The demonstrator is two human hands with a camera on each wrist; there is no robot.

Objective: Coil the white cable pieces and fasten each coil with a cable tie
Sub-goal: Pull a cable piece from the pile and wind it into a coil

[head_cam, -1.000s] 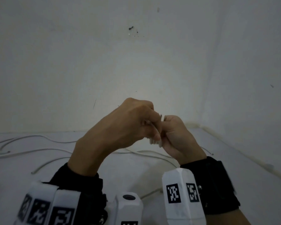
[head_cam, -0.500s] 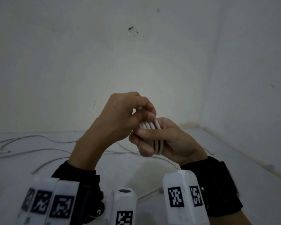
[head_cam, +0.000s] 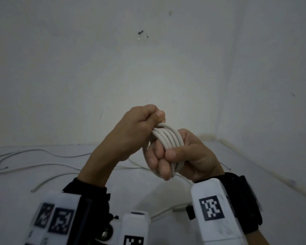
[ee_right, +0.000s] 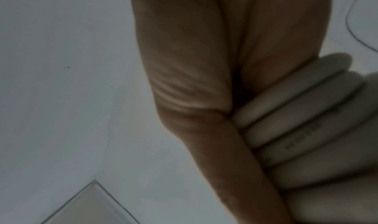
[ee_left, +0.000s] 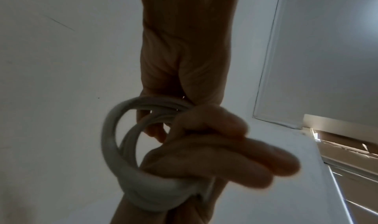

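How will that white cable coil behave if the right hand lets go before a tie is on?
The white cable coil would probably spring open: its loops stay stacked only where the right hand grips them, and the left hand pinches the top. No tie is visible. It looks fairly stiff, since the free arc holds round in the left wrist view.

The coiled white cable (head_cam: 168, 138) has a smooth, matt plastic-looking jacket with faint printed lettering visible in the right wrist view. The wall (head_cam: 148, 68) is matt, painted white and lightly scuffed. The wristbands (head_cam: 244, 197) are black cloth; the marker blocks (head_cam: 212, 209) are smooth white plastic.
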